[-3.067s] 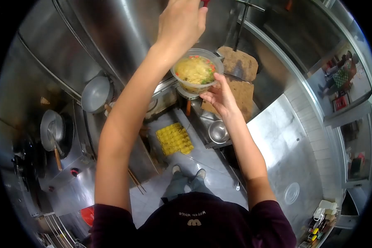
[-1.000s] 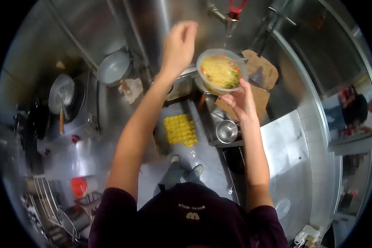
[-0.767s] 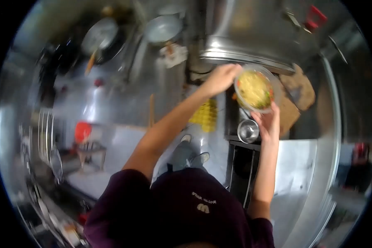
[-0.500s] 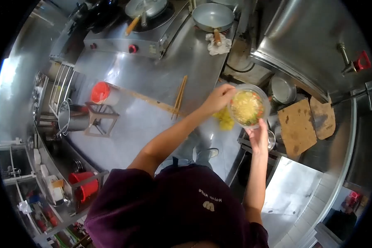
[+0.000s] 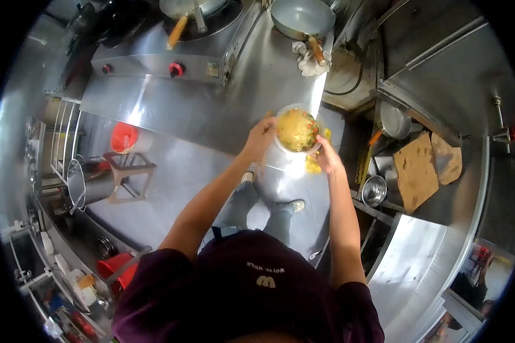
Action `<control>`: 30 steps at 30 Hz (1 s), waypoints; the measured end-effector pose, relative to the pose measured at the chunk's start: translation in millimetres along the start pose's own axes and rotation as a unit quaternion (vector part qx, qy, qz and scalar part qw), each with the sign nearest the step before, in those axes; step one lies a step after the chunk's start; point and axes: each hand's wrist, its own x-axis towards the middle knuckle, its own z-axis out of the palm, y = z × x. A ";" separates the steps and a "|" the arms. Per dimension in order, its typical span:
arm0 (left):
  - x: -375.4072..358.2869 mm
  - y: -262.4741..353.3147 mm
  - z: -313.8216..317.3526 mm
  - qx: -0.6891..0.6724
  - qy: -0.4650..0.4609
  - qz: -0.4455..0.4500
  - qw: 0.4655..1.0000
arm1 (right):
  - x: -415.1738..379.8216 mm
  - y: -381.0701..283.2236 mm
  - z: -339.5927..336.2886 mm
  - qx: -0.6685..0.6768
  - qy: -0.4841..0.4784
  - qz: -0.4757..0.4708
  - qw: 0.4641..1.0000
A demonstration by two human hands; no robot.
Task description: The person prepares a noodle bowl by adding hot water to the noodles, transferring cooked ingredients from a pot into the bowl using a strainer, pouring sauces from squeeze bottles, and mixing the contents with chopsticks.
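Observation:
Between my two hands is a clear round bowl of yellow food with red and green bits, held over the near edge of the steel counter. My left hand grips its left rim, fingers bent around the edge. On the right side, my right hand supports the bowl with the thumb at the rim and the other fingers lower down. Most of a pair of chopsticks on the counter is hidden behind my left hand and the bowl.
A pan with a wooden handle sits on the stove at the back left. Another pan rests on the counter beside a crumpled cloth. Right of me are a small metal bowl and cardboard. A stool stands left.
Both hands have carried the bowl leftward, from the counter's right side to its front edge. The view has shifted, and both my shoes now show below.

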 end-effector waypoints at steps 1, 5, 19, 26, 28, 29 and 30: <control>2.1 5.1 -2.9 0.007 -0.004 -0.003 1.000 | 3.9 1.5 1.5 0.000 0.008 -0.002 1.000; 11.6 -4.3 -29.6 -0.005 -0.052 -0.008 0.999 | 6.1 10.5 25.4 0.014 0.076 -0.024 0.997; 7.7 -48.9 -1.3 0.524 -0.019 0.149 0.838 | -83.1 56.8 -28.1 -0.090 0.194 -0.127 0.968; 2.9 -42.3 -102.9 0.482 -0.047 0.090 0.870 | -59.2 38.0 6.8 -0.096 0.031 -0.188 0.977; -7.8 -12.2 -101.1 0.404 -0.059 0.090 0.909 | -75.4 12.4 4.4 -0.099 0.021 -0.215 0.971; -24.4 7.8 -99.1 0.388 -0.038 0.101 0.915 | -79.4 3.1 12.2 -0.105 0.013 -0.218 0.970; -27.5 23.9 -92.7 0.370 -0.061 0.124 0.919 | -68.7 3.4 19.1 -0.087 0.011 -0.248 0.965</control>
